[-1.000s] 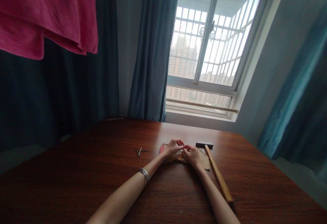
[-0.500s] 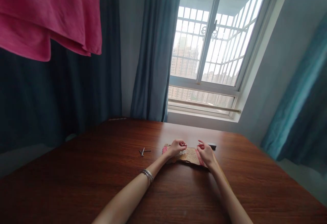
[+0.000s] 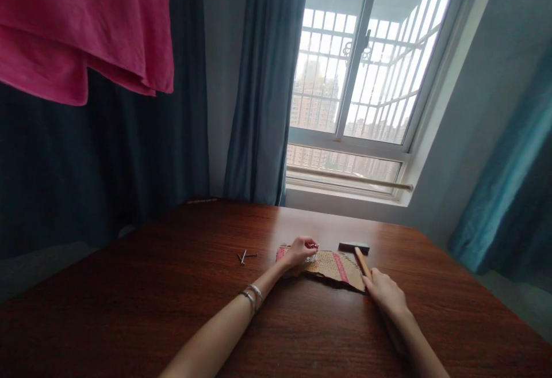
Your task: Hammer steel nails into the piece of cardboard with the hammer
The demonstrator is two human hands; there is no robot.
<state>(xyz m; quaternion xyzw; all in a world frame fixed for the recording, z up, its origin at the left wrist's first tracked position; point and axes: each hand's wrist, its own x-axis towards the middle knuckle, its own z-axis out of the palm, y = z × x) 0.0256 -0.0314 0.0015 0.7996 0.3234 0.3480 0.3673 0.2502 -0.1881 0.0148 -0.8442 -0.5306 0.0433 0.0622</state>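
A piece of cardboard (image 3: 326, 264) with pink bands and many small dots or holes lies on the wooden table. Above its left part, my left hand (image 3: 301, 251) is closed in a pinch; whatever sits at its fingertips is too small to make out. Small whitish bits show on the cardboard just under those fingers. To the right, my right hand (image 3: 387, 290) is wrapped round the wooden handle of a hammer (image 3: 361, 260). The dark hammer head rests at or just over the table, beyond the cardboard's right end.
Several loose nails (image 3: 244, 256) lie on the table (image 3: 172, 297), left of the cardboard. Behind the table are blue curtains (image 3: 259, 107) and a barred window (image 3: 349, 79). A pink cloth (image 3: 107, 33) hangs at the upper left.
My right hand has moved right and nearer, off the cardboard, and has closed round the hammer handle. My left hand has stayed in almost the same place.
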